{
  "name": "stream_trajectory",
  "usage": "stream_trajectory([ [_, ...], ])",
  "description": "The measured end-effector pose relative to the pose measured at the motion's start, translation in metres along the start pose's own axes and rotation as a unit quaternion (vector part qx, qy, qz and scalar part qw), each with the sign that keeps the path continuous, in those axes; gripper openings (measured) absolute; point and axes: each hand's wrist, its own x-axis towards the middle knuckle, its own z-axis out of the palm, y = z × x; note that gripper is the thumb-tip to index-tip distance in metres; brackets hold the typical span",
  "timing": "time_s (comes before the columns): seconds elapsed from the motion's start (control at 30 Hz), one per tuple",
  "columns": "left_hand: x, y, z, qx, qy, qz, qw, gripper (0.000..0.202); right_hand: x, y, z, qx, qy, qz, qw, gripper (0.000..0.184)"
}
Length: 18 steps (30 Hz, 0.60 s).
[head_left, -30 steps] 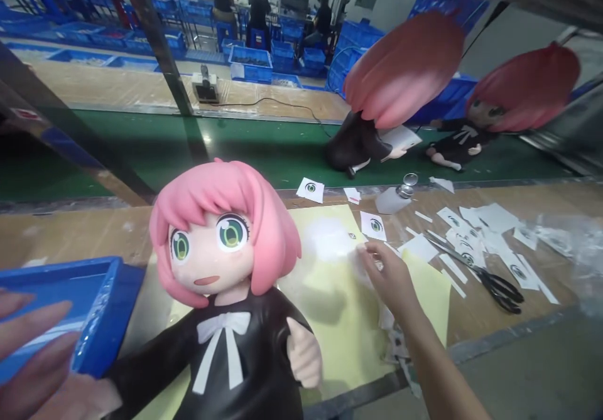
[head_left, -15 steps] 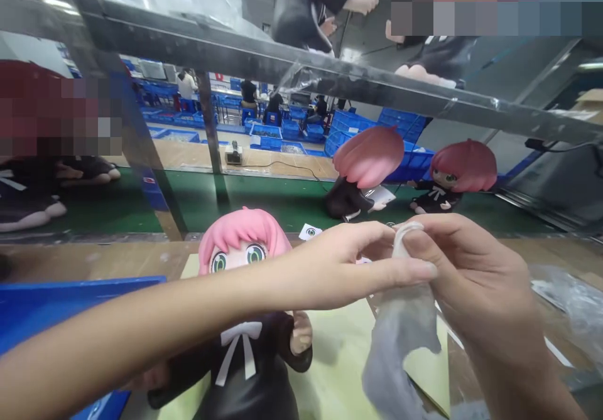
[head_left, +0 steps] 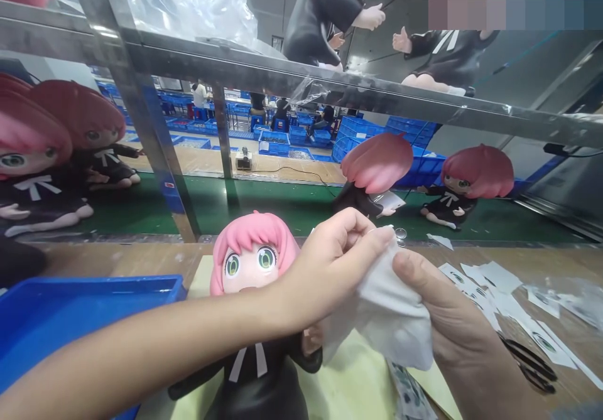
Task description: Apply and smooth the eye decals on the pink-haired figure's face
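Note:
A thin white cloth (head_left: 391,310) hangs spread between my two hands. My left hand (head_left: 334,263) reaches across from the left and pinches the cloth's upper edge between thumb and fingers. On the other side, my right hand (head_left: 452,319) grips the cloth with its thumb in front; its fingers are mostly hidden behind the fabric. Behind my left forearm sits a pink-haired figurine (head_left: 254,244) in a black dress with a white bow, on a pale yellow sheet (head_left: 351,376). My forearm covers its lower face and part of its chest.
At left lies a blue tray (head_left: 94,307). Black-handled scissors (head_left: 530,363) and paper cut-outs with printed eyes (head_left: 546,343) lie at right. A metal shelf rail (head_left: 264,62) crosses above. More figurines (head_left: 475,175) stand along the green belt (head_left: 264,200).
The cloth has gone from bunched and dangling to spread between my hands. My left hand has shifted left, away from my right. The view has turned slightly.

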Motion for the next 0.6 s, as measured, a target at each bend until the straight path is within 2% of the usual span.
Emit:
stream_trajectory([
  [0.07,-0.002,-0.002,-0.003,-0.002,-0.002,0.019,1.000,0.034,-0.001,0.005,0.001,0.017,-0.002,0.000,1.000,0.031],
  [0.17,-0.005,-0.002,-0.008,-0.005,0.003,0.015,1.000,0.036,0.000,0.013,0.004,0.031,0.033,-0.025,0.999,0.026],
  [0.3,-0.004,0.003,-0.014,-0.014,-0.003,0.001,1.000,0.038,0.008,0.015,0.004,-0.005,0.069,-0.022,0.997,0.038],
  [0.4,0.006,0.009,-0.020,0.039,-0.013,0.041,0.998,0.036,0.016,0.002,-0.002,-0.082,0.114,-0.067,0.988,0.040],
  [0.47,0.015,0.012,-0.025,0.088,-0.013,0.088,0.992,0.033,0.021,-0.014,-0.006,-0.170,0.141,-0.123,0.968,0.036],
  [0.53,0.024,0.012,-0.030,0.126,-0.009,0.122,0.984,0.030,0.024,-0.031,-0.009,-0.257,0.144,-0.163,0.942,0.034],
  [0.6,0.031,0.011,-0.033,0.142,-0.007,0.140,0.980,0.029,0.025,-0.044,-0.011,-0.296,0.124,-0.169,0.932,0.034],
])
